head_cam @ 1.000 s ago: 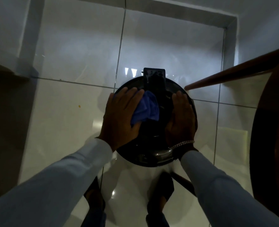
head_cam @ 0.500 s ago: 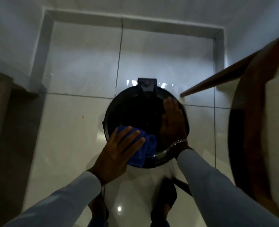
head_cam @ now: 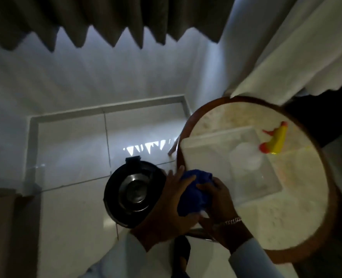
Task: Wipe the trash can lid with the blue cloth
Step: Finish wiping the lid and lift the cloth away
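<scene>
Both hands grip the bunched blue cloth [head_cam: 194,189] between them, the left hand [head_cam: 172,205] wrapped over its left side and the right hand [head_cam: 218,199] closed on its right. The black trash can lid [head_cam: 132,192] sits just left of the hands on the white tiled floor [head_cam: 69,149], partly hidden by the left hand. A round desk [head_cam: 298,213] at right carries a blurred clear tray [head_cam: 206,149] and a yellow spray bottle [head_cam: 276,140]; a curtain [head_cam: 105,19] hangs at the far side.

round wood-rimmed table [head_cam: 298,213] at 3 o'clock | clear plastic tray [head_cam: 210,149] on it | yellow-and-red spray bottle [head_cam: 275,140] at tray's 2 o'clock corner | grey curtain [head_cam: 105,19] at 12 | tiled floor [head_cam: 69,149] at 9
</scene>
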Action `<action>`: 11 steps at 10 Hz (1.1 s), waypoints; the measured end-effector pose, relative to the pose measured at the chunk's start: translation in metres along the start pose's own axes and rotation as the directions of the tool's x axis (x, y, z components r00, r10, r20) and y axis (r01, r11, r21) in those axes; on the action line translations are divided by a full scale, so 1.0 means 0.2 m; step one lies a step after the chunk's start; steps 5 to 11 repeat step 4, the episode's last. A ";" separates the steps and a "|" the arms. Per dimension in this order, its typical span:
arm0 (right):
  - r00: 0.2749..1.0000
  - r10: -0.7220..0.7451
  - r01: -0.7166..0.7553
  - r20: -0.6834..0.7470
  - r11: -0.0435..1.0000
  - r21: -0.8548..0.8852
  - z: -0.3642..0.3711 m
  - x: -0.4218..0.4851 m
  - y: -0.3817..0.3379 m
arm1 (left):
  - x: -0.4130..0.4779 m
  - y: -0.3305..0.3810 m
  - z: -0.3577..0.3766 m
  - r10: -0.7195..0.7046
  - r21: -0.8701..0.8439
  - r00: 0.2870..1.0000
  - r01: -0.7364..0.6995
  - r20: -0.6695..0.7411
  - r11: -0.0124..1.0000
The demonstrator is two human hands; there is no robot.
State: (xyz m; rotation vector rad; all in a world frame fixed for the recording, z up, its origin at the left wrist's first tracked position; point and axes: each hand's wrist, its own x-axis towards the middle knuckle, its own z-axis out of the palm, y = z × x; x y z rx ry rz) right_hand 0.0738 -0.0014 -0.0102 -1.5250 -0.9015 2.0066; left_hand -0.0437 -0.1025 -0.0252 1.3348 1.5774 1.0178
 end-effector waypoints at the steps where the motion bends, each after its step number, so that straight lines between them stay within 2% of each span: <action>1: 0.999 0.032 -0.032 -0.035 0.999 0.009 -0.17 0.09 -0.13 | 0.24 0.18 0.07 -0.188 -0.232 0.973 0.155 -0.131 0.960; 2: 0.990 0.130 -0.137 -0.048 0.974 -0.180 -0.27 0.19 -0.19 | 0.39 0.21 0.21 -0.323 -0.175 0.915 0.286 -0.241 0.942; 3: 0.989 0.144 -0.150 -0.044 0.940 -0.306 -0.33 0.27 -0.17 | 0.40 0.17 0.31 -0.370 -0.119 0.900 0.352 -0.231 0.929; 4: 0.987 0.104 -0.158 -0.120 0.705 -0.692 -0.32 0.32 -0.14 | 0.41 0.19 0.26 -0.454 -0.134 0.856 0.433 -0.247 0.891; 11: 0.987 0.104 -0.158 -0.120 0.705 -0.692 -0.32 0.32 -0.14 | 0.41 0.19 0.26 -0.454 -0.134 0.856 0.433 -0.247 0.891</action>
